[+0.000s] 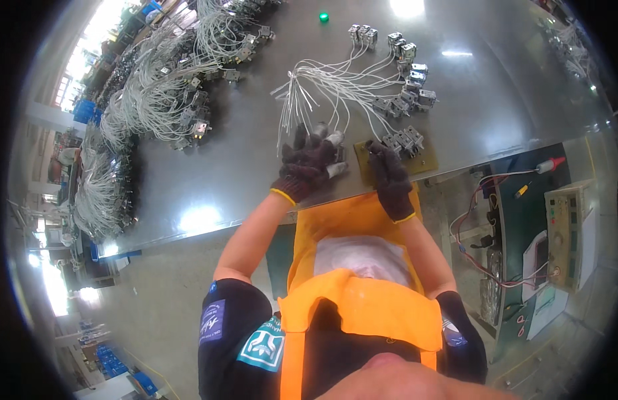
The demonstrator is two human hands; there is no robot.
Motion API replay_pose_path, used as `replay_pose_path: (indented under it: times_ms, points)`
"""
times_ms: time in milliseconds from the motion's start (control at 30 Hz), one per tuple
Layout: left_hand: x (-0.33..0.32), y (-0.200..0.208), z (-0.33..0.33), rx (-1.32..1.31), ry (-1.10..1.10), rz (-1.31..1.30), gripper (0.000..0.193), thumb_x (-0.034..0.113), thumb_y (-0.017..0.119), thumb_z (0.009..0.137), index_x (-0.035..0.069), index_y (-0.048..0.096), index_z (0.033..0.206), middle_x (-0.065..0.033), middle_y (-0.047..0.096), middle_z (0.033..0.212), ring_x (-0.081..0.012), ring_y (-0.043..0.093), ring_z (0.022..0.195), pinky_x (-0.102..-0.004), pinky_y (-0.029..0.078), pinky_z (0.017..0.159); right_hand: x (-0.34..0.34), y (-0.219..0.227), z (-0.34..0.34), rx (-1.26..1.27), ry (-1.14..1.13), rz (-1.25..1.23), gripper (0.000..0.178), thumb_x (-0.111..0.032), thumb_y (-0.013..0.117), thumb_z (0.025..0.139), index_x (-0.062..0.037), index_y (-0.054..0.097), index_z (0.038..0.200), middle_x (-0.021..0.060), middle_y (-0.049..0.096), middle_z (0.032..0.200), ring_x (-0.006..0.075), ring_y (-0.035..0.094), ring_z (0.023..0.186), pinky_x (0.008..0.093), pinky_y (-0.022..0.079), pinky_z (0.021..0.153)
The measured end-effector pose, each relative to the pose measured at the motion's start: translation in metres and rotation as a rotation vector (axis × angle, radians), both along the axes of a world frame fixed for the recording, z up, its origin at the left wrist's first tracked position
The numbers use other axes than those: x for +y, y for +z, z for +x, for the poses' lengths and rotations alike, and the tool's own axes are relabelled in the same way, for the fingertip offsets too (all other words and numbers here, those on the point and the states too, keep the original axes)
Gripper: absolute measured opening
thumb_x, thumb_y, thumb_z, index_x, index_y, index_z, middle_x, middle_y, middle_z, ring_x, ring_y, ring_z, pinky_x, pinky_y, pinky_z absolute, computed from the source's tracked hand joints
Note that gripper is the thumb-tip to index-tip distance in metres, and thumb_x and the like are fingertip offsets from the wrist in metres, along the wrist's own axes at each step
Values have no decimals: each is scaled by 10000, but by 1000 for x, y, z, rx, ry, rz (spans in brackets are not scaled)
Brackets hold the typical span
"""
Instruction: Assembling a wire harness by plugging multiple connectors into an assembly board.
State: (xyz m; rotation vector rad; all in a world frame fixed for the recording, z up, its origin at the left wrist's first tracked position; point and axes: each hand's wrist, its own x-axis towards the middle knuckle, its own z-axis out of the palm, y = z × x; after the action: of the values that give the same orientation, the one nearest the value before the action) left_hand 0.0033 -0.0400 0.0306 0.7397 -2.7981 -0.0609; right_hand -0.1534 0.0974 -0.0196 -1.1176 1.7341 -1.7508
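My left hand [307, 163], in a dark knitted glove with pale fingertips, is over the table beside the loose ends of a bundle of white wires [322, 79]. Its thumb and fingers curl toward each other around a small dark part that I cannot make out. Just to the right, my right hand [391, 175], gloved the same way, rests over a yellowish-brown board [425, 160] at the table's front edge. Its fingers are drawn together, and what they hold, if anything, is hidden. Several small metal box-shaped parts [405, 140] on the wires' ends lie against that board.
Large heaps of similar wired parts [152, 107] cover the left of the metal table [239, 163]. A green round object [324, 17] sits at the back. A lower bench at right holds a beige control box [565, 233], a red-tipped probe [550, 165] and loose cables.
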Motion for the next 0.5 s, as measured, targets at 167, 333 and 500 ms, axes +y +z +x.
replay_pose_path:
  times_ms: [167,333,500]
  points:
    - [-15,-17,8,186,-198,61,669,371,757,778,117,516,1348,-178,527,1362,-420,460,1281,-491,407,1047,-4,-9,2,89,-80,-62,238,-76,574,968,-27,626,1195,149,691,1135,255,678,1042,338,524,892]
    - [26,-5,-23,140,-93,225,637,260,767,768,45,533,1319,-223,569,1270,-393,564,1154,-441,472,978,-3,-23,2,4,-103,-89,232,-95,588,967,-28,629,1186,126,699,1100,202,670,1016,322,518,884]
    - [1,-27,-21,179,-205,603,662,166,788,816,3,482,1380,-130,615,1239,-199,623,1080,-337,505,945,6,-10,-17,32,-23,-94,222,-112,582,979,-29,631,1179,51,689,1005,127,629,896,279,504,839]
